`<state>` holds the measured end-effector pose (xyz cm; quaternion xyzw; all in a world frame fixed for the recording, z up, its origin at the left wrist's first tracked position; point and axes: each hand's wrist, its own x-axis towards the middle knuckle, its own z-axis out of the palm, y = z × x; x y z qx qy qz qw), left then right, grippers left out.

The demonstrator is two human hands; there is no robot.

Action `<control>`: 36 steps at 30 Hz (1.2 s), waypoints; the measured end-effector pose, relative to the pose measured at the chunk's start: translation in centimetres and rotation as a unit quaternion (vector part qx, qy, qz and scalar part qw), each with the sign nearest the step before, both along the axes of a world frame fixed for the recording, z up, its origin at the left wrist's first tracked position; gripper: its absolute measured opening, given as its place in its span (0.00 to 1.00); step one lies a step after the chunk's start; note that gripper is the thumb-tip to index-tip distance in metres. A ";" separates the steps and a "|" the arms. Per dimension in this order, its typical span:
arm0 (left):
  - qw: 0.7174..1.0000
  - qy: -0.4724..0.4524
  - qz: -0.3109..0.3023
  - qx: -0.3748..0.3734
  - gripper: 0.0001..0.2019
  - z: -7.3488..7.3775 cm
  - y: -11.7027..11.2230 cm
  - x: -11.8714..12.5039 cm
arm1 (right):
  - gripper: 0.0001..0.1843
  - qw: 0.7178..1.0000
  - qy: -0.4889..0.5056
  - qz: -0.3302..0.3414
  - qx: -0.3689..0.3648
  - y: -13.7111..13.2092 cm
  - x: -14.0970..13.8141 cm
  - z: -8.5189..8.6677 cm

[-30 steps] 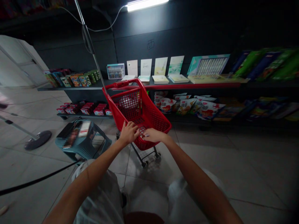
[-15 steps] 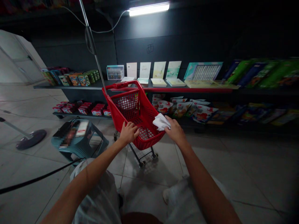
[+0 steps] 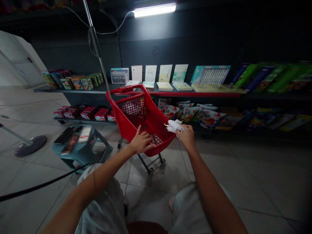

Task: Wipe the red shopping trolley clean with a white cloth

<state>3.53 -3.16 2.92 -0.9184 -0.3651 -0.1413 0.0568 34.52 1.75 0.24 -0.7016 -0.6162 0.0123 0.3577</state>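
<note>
A small red shopping cart (image 3: 158, 118) with a plastic basket stands in front of me, its handle on the far side. My left hand (image 3: 141, 142) lies at the basket's near left rim with the fingers stretched out and apart, holding nothing; whether the palm touches the rim is hard to tell. A crumpled white cloth or tissue (image 3: 174, 125) is bunched in my right hand (image 3: 186, 135), whose fingers are closed round it. This hand is at the basket's right front corner, and the white wad overlaps the rim there.
A shelf (image 3: 209, 94) with books and boxed sets runs behind the cart, with snack bags (image 3: 188, 113) below. At left stand a blue-grey stool (image 3: 97, 143), a metal pole (image 3: 102, 70) and a round stand base (image 3: 31, 146). A black cable (image 3: 44, 186) crosses the lower left.
My right hand has moved right and lifted the white wad slightly off the basket's side. My left hand has slid right along the near rim, its fingers spreading.
</note>
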 end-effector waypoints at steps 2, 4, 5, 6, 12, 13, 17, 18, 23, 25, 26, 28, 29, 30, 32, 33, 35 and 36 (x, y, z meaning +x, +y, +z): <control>0.998 0.022 -0.055 -0.011 0.22 0.0 0.1 0.5 | 0.21 1.000 0.011 -0.006 -0.002 0.4 0.3 -0.1; 0.997 0.035 -0.066 -0.014 0.25 -0.1 0.3 1.2 | 0.21 0.999 0.023 -0.022 -0.006 0.7 0.5 -0.1; 0.997 0.041 -0.061 -0.013 0.26 -0.2 0.4 1.6 | 0.21 0.999 0.027 -0.030 -0.005 0.8 0.5 -0.2; 0.997 0.047 -0.053 -0.011 0.26 -0.3 0.5 2.0 | 0.21 0.999 0.029 -0.037 -0.002 0.8 0.6 -0.2; 0.998 0.064 -0.009 0.022 0.23 -1.2 0.2 4.9 | 0.21 0.999 0.022 -0.045 -0.004 1.0 1.9 -1.1; 0.997 0.065 -0.002 0.029 0.23 -1.3 0.2 5.4 | 0.21 0.998 0.028 -0.055 -0.022 1.0 2.3 -1.2; 0.996 0.064 0.019 0.051 0.22 -1.7 0.1 6.9 | 0.24 0.990 0.088 -0.052 -0.099 0.7 2.9 -2.0; 0.997 0.061 0.021 0.050 0.22 -1.8 0.2 7.1 | 0.28 0.988 0.112 -0.036 -0.099 0.5 2.8 -2.3; 0.999 0.042 -0.004 0.030 0.18 -1.8 1.3 7.5 | 0.43 0.949 0.296 0.053 -0.098 -0.7 1.0 -3.3; 0.999 0.035 -0.023 0.018 0.18 -1.6 1.9 7.3 | 0.38 0.915 0.372 0.081 -0.130 -1.2 -0.1 -3.6; 0.999 0.030 -0.028 0.014 0.18 -1.6 2.1 7.1 | 0.34 0.900 0.399 0.092 -0.150 -1.5 -0.7 -3.7; 0.999 0.013 -0.030 0.017 0.17 -1.6 2.5 6.7 | 0.23 0.877 0.425 0.110 -0.194 -2.3 -1.9 -3.9; 0.999 0.002 -0.029 0.023 0.17 -1.7 2.6 6.5 | 0.17 0.868 0.429 0.119 -0.219 -2.8 -2.6 -4.1; 0.999 -0.009 -0.030 0.030 0.16 -1.7 2.6 6.3 | 0.11 0.860 0.430 0.129 -0.241 -3.3 -3.2 -4.3; 0.998 -0.028 -0.033 0.039 0.16 -1.9 2.6 5.9 | 0.05 0.849 0.430 0.146 -0.271 -4.4 -4.3 -4.7; 0.998 -0.035 -0.033 0.041 0.16 -2.0 2.6 5.7 | 0.04 0.842 0.437 0.153 -0.279 -4.8 -4.7 -4.9; 0.998 -0.046 -0.033 0.039 0.15 -2.0 2.4 5.4 | 0.06 0.822 0.470 0.147 -0.286 -5.1 -5.1 -5.0; 0.998 -0.050 -0.033 0.036 0.14 -2.0 2.3 5.3 | 0.07 0.812 0.491 0.134 -0.284 -4.9 -5.1 -5.0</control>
